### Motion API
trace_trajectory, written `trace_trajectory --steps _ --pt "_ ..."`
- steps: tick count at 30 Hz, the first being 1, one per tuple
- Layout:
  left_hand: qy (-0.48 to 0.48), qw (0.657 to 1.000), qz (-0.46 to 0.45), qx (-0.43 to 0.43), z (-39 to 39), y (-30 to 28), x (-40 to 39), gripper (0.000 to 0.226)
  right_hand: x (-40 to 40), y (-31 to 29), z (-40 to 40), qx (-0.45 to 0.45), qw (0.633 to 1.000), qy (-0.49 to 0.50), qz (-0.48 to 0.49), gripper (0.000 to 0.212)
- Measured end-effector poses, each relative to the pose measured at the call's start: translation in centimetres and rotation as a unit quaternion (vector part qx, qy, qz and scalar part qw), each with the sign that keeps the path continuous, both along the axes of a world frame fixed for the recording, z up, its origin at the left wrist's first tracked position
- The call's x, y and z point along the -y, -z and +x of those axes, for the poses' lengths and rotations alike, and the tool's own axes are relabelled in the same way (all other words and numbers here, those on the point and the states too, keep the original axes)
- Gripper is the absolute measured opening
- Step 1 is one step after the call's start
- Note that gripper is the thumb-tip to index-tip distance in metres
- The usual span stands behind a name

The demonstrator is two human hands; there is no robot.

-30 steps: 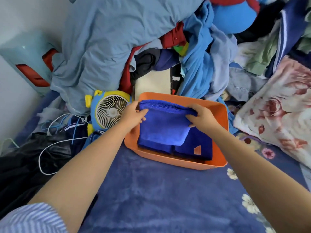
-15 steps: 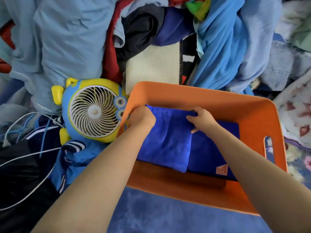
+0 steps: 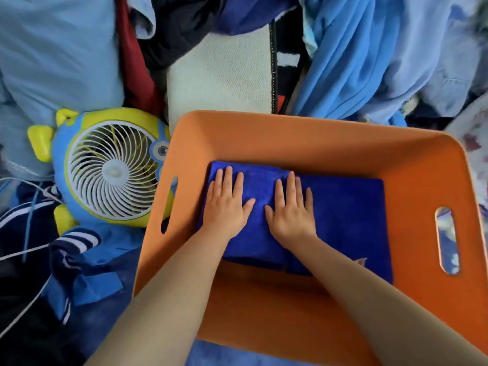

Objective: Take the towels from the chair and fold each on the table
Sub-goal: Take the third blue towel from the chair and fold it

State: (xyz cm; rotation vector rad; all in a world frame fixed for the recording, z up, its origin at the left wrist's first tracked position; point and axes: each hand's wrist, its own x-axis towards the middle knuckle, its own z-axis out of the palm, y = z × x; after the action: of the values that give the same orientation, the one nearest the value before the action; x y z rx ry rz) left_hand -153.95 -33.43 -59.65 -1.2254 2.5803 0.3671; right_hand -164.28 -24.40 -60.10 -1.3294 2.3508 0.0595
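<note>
A folded blue towel (image 3: 260,241) lies inside an orange plastic bin (image 3: 311,143), on top of a darker blue folded towel (image 3: 351,215) that shows to its right. My left hand (image 3: 227,204) lies flat on the top towel's left part, fingers straight and spread. My right hand (image 3: 290,210) presses flat on the same towel beside it, fingers straight. Neither hand holds anything.
A blue and yellow toy-shaped fan (image 3: 111,170) stands against the bin's left wall. A heap of clothes (image 3: 369,62) and a cream cushion (image 3: 219,75) crowd behind the bin. White cables (image 3: 23,254) lie at the left. Blue fleece bedding (image 3: 211,357) shows below the bin.
Both hands let go of the towel's far edge and now lie flat on top of it inside the bin. The view has moved closer to the bin.
</note>
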Motion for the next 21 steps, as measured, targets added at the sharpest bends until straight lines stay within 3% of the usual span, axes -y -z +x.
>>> trace_trajectory --steps 7,14,21 --pt "-0.007 0.998 0.035 0.046 -0.5 0.2 0.6 0.068 1.0 -0.3 -0.5 -0.016 0.997 -0.023 0.078 0.065" --pt "0.014 0.984 0.084 0.158 -0.3 -4.2 0.5 0.066 -1.4 -3.9 -2.3 0.094 0.978 -0.061 0.176 0.067" --pt "0.077 0.990 0.101 0.065 0.2 -10.4 -4.8 0.034 -7.2 -10.4 -2.4 0.188 0.958 -0.089 0.198 0.044"
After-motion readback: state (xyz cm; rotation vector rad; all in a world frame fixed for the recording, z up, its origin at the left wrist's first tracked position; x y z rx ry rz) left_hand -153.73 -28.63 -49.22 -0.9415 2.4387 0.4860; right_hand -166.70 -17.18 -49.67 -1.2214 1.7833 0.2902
